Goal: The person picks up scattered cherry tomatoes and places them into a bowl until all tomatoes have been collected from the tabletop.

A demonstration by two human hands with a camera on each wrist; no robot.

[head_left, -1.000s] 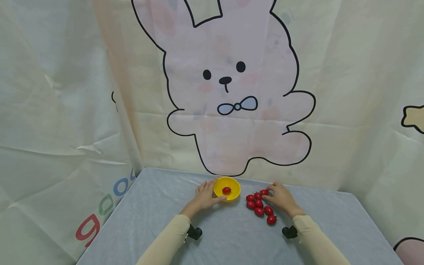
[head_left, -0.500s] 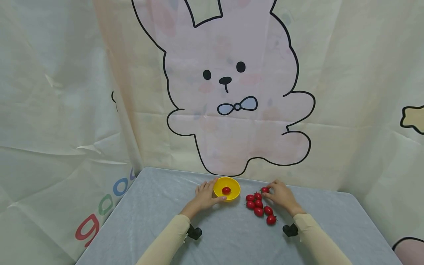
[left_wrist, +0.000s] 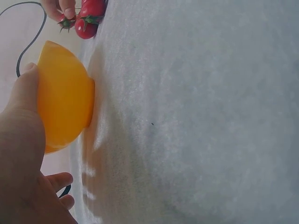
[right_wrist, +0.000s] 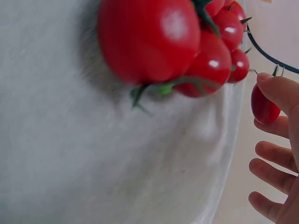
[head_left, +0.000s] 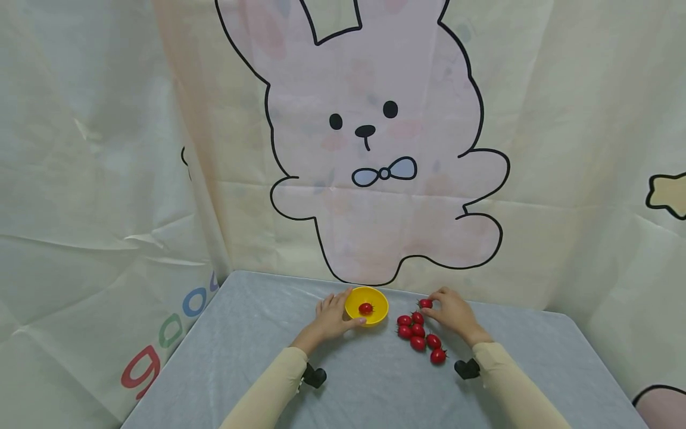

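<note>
In the head view my left hand [head_left: 331, 317] grips the side of a small yellow bowl [head_left: 379, 316], its thumb at the near rim. The bowl stands upright on the table, and one red cherry tomato [head_left: 365, 308] lies inside. My right hand [head_left: 452, 310] pinches another cherry tomato [right_wrist: 265, 105] between thumb and index finger, while its other fingers are spread in the right wrist view. That tomato is raised clear of the cloth. Below and left of this hand is a cluster of several cherry tomatoes [head_left: 417, 344] with green stems.
A light grey-blue cloth [head_left: 375, 381] covers the table. Right behind its back edge hangs a cream curtain [head_left: 563, 250] printed with a cartoon rabbit. Each wrist wears a black device, such as the right one [head_left: 467, 369].
My right hand has lifted its cherry tomato off the far end of the cluster and shifted slightly up and left. My left hand and the bowl stay in place.
</note>
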